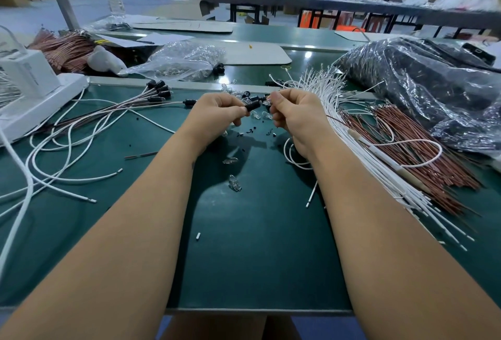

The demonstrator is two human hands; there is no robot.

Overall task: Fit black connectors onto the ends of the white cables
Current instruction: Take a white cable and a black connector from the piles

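Pinching a black connector (252, 106) in your left hand (217, 114), fingers curled round it, you held it above the green bench (257, 244). Your right hand (295, 114) sat just right of that connector, its fingertips closed on a small clear part (268, 101); whether a cable end was in it, I could not tell. Finished white cables with connectors (158, 90) lay to the connector's left. A bundle of bare white cables (349, 133) fanned out to its right, with reddish-brown wires (423, 149) beyond. Loose clear bulbs (234, 183) lay nearer you than the connector.
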